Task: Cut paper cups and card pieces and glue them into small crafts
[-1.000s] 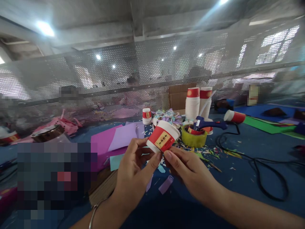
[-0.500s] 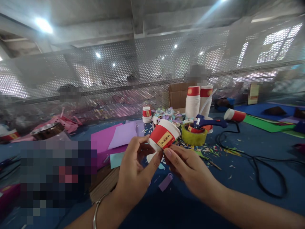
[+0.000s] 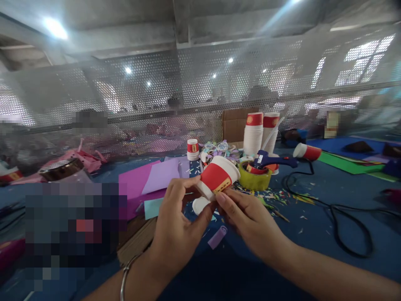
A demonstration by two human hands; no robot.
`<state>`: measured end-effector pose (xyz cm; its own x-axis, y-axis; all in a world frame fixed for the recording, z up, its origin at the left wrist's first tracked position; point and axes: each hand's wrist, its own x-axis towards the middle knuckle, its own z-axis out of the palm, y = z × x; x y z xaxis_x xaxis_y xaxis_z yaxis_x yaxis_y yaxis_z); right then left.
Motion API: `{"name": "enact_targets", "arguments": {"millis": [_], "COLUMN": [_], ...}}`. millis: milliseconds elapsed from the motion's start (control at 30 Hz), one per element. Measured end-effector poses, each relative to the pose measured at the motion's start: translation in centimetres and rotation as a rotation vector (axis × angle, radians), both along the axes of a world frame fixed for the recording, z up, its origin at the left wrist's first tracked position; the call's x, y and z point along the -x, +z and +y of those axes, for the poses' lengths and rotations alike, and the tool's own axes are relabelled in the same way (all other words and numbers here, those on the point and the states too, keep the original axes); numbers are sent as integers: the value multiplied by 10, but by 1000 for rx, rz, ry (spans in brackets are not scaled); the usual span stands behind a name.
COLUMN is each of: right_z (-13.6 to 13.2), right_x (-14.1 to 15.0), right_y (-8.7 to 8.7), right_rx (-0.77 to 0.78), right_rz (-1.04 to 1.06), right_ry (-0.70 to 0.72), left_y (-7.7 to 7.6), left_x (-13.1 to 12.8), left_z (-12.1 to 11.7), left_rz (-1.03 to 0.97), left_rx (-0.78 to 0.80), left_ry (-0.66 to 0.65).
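Note:
Between both hands a red and white paper cup [image 3: 216, 175] is held tilted above the table, its wide rim toward the upper right. My left hand [image 3: 180, 221] has fingers at the cup's left side and its thumb below the base. My right hand [image 3: 246, 213] pinches the lower edge, with the thumb over the yellow label. A white disc-like piece [image 3: 199, 205] lies on the table behind the cup. Nearer to me is a purple paper strip [image 3: 217, 237] with a curled end.
A blue glue gun [image 3: 272, 159] rests on a yellow tape roll [image 3: 255, 177], and its black cord [image 3: 336, 225] loops right. Cup stacks [image 3: 253, 136] stand behind. Purple sheets [image 3: 161, 177] and cardboard [image 3: 138, 240] lie left; paper scraps [image 3: 282, 196] litter the table. A perforated screen [image 3: 140, 104] runs behind.
The cup has turned in my fingers, so its yellow label has shifted down and now shows only in part. Both hands stay nearly in place, still holding it.

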<state>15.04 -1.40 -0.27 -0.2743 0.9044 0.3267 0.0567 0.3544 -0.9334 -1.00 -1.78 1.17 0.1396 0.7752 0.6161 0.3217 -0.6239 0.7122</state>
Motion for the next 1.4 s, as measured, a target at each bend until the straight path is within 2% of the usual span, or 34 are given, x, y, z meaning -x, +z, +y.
{"name": "enact_targets", "arguments": {"millis": [267,567,833,1267,1400], "right_z": [2,3,2,2,0], "right_x": [-2,-1,0,-1,0], "right_y": [4,1,-1,-3,-2], "right_rx": [-71,-55,32,52,-5], "right_rz": [-42,-111,-21,-46,-28], "right_ry": [-20,-25,15,3,-11], "left_y": [12,8,10,4,6], "left_x": [-7,-3,-6,-5,-6], "left_z": [-1,7,12,7,5], "left_rz": [-241,-381,-585,-359,-309], "left_rx": [298,336,531,383,327], "left_ry": [-111,-88,-105,-124,-106]}}
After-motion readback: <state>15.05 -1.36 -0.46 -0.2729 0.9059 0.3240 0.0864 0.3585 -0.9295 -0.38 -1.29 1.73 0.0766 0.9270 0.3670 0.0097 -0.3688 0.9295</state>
